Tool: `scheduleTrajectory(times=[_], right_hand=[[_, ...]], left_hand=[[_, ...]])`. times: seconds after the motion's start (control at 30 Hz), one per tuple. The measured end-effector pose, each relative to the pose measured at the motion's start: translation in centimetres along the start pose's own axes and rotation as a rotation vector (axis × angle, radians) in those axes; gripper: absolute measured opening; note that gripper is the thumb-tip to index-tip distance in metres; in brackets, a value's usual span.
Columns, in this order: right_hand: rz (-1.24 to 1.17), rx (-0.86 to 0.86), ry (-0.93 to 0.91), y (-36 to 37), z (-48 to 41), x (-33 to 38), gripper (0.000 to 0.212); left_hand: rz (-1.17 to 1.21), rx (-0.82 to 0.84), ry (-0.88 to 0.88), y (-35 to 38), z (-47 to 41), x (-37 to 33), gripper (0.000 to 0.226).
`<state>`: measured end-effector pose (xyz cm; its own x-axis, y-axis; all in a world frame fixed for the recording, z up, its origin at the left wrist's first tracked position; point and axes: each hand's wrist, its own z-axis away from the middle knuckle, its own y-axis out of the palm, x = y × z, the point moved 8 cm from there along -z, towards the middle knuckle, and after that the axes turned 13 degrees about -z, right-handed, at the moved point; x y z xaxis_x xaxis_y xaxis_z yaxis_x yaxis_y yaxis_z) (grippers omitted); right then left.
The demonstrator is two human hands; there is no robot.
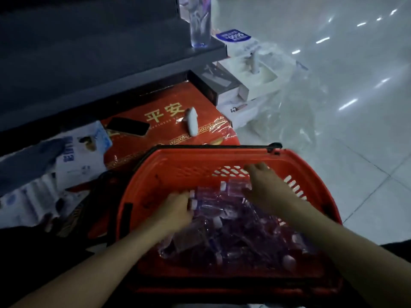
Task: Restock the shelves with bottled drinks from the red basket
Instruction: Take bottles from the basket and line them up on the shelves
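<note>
Inside the red basket (169, 158), my right hand (264, 185) grips a crosswise bottle (235, 185), cap toward the left wall. My left hand (178, 211) clasps two caps (193, 200).

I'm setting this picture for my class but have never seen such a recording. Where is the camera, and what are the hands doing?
No machine: a person wears one camera on the head, looking down at their own arms. The left hand and right hand reach into a red basket piled with clear bottled drinks; each seems to curl round one, though blurred. Another bottle stands on the dark shelf, and a phone lies on a red box beyond the basket.
</note>
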<state>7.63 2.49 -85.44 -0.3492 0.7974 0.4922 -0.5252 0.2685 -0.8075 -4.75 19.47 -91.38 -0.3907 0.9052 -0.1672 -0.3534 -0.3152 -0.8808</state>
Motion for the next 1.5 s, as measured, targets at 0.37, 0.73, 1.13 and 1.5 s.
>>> scheduleTrajectory(times=[0.37, 0.73, 1.13, 1.5], right_hand=[[0.143, -0.053, 0.155, 5.8, -3.8, -8.7, 0.080], [-0.287, 0.195, 0.246, 8.1, -4.3, -9.8, 0.064], [-0.631, 0.144, 0.168, 5.4, -3.0, -9.3, 0.069], [-1.334, 0.262, -0.149, -2.3, -1.0, 3.4, 0.064]], left_hand=[[0.749, 0.206, -0.251, 7.6, -7.5, 0.7, 0.015], [1.123, 0.070, -0.273, 8.6, -7.2, -1.8, 0.068], [1.432, 0.124, -0.141, 3.9, -7.9, -4.5, 0.057], [1.538, 0.007, 0.377, -14.7, -5.6, -4.6, 0.040]])
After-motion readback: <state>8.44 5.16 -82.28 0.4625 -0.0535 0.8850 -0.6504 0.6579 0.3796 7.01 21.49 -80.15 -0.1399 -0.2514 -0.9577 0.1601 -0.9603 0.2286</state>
